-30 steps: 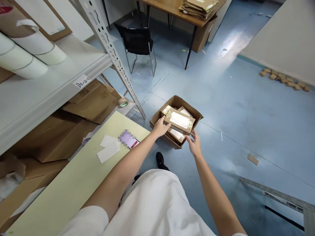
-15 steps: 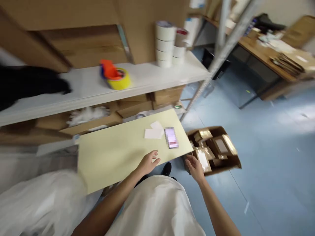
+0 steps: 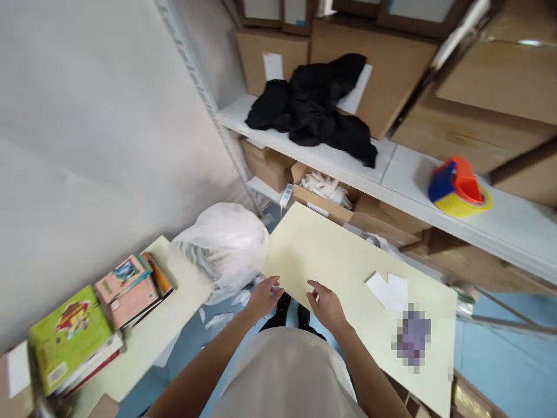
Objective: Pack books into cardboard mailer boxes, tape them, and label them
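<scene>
My left hand (image 3: 263, 297) hovers near the front edge of a pale yellow table (image 3: 322, 244). Its fingers are slightly curled and apart, with nothing held. Over the same edge, a short way to the right, my right hand (image 3: 327, 303) is likewise open and holds nothing. Beside the left hand stands a bulging white plastic bag (image 3: 232, 238) with pale material inside. Two white paper slips (image 3: 394, 290) lie on the table's right half. Near them is a blurred-out purple rectangle (image 3: 413, 338), whose details are hidden.
A shelf ahead bears black cloth (image 3: 313, 110), a tape dispenser (image 3: 459, 188) and cardboard boxes (image 3: 474, 128). Left of me, a second table (image 3: 150, 334) carries stacked books (image 3: 72, 337). Scraps (image 3: 220, 320) lie on the floor. A carton (image 3: 472, 400) stands at lower right.
My view has swung left, bringing the wall, bag and books into sight. My right hand has moved from beside the carton to the table's front edge, closer to my left hand.
</scene>
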The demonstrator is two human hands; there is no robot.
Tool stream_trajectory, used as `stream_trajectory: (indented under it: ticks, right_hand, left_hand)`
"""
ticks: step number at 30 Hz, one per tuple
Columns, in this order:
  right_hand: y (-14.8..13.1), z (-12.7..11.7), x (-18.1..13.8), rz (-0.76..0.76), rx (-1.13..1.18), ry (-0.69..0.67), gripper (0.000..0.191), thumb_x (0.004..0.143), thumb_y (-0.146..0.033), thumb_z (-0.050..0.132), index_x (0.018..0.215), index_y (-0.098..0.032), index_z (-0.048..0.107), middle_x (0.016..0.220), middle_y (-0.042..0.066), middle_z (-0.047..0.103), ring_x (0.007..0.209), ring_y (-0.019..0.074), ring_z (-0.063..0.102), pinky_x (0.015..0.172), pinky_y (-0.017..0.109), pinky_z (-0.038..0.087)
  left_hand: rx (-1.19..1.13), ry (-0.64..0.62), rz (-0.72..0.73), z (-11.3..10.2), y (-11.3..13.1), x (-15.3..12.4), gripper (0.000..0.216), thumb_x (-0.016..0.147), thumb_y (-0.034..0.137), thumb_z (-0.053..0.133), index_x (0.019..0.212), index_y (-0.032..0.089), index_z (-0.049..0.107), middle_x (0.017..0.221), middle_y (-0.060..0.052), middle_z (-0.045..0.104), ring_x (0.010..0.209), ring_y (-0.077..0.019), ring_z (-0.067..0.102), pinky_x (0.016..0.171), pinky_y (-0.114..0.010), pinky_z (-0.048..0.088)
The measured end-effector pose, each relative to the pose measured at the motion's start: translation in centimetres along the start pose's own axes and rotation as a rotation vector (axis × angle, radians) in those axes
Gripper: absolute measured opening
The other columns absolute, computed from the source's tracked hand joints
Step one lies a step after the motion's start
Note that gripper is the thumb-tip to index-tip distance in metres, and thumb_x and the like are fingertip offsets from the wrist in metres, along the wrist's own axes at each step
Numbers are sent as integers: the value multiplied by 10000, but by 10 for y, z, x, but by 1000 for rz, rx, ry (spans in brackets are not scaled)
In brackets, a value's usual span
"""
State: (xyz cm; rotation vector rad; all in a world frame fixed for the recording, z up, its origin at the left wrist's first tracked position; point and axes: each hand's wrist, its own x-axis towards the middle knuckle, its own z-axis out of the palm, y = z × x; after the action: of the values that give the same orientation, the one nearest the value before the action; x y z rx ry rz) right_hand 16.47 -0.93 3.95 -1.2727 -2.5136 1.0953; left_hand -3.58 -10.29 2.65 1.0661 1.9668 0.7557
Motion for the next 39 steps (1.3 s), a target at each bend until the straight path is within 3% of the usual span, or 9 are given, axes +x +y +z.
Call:
stream_trajectory:
  ticks: [4,10,15,19,23,28,31,34,39]
  right_hand:
    - [-5,15,16,-111,-57,-184,407,867,-314,392,1240,-250,542,899,33,687,695,176,624,713,321,476]
    - [-5,33,43,-335,-152,-432,375,858,-277,408,1184,-251,592,940,44,697,787,190,634,760,323,459]
    - [-50,44,67,-519,-249,-502,368,865,-258,409,1182,-231,594,981,63,697,878,204,638,784,310,455]
    - [-97,69,78,-651,-334,-557,350,870,-240,413,1166,-243,601,1009,66,690,935,219,627,801,309,449]
    - [-159,120,89,-796,-337,-631,334,878,-236,424,1164,-236,597,1060,75,671,957,223,618,841,334,457]
    - [-248,209,109,-922,-379,-640,327,845,-186,475,1140,-191,616,1159,115,615,1110,238,552,959,378,433]
    - [-292,263,127,-915,-416,-629,420,812,-132,487,1223,-164,566,1352,122,497,1265,233,445,1061,384,366]
    - [-327,308,146,-874,-438,-646,581,788,-92,477,1363,-153,423,1432,128,410,1330,227,376,1093,395,337]
    - [-371,358,173,-819,-483,-592,699,761,-49,483,1430,-137,300,1498,139,294,1395,234,252,1112,384,306]
  left_hand:
    - [-13,169,-80,-10,-11,-23,375,735,350,573,1088,233,622,997,-90,680,815,-235,634,813,-394,493]
    - [-54,340,-197,-12,-34,-88,370,772,357,544,1117,237,606,1008,-96,679,810,-245,649,811,-417,499]
    - [-96,583,-293,-36,-66,-132,328,757,386,571,1043,239,637,972,-106,694,777,-262,659,802,-445,500]
    - [-160,725,-358,-63,-98,-152,342,753,419,579,1031,229,636,1035,-116,687,799,-263,664,814,-441,501]
    - [-299,808,-420,-100,-142,-161,368,738,431,603,1028,206,633,1051,-123,682,844,-255,668,809,-412,511]
    - [-685,870,-483,-162,-205,-157,467,695,469,666,1033,149,635,1138,-165,649,982,-275,643,854,-410,502]
    - [-989,872,-495,-201,-239,-149,503,687,477,696,1051,135,633,1203,-182,614,1124,-294,573,943,-424,442]
    - [-1331,870,-471,-236,-266,-137,559,727,461,683,1190,172,562,1320,-168,533,1224,-277,501,1013,-410,373]
    - [-1671,913,-471,-275,-300,-113,637,782,417,638,1346,248,395,1443,-103,401,1286,-244,439,1055,-377,327]
